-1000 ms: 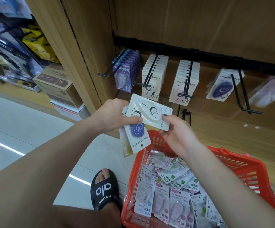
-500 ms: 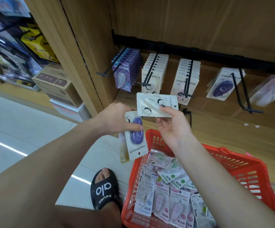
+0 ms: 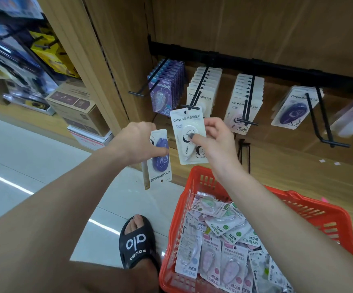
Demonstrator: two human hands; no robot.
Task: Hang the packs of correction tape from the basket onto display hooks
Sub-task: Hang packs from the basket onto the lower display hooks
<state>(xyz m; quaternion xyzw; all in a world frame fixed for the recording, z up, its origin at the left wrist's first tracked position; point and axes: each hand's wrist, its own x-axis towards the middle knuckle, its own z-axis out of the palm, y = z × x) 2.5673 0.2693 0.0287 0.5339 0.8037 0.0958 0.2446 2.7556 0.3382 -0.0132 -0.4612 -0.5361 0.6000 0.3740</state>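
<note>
Several hooks already carry packs, the red plastic basket [image 3: 310, 210] remains well stocked, and the right hand [image 3: 217, 142] pinches a white correction-tape pack [image 3: 187, 123] at a black wire hook's tip [image 3: 192, 107] while the left hand [image 3: 137, 142] grips a purple pack [image 3: 160, 163].

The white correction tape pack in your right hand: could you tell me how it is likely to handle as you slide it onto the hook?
The white pack probably stays stiff: it stands flat, pinched by the right hand. It seems light, needing only fingertips. Its clear blister may be slippery.
</note>
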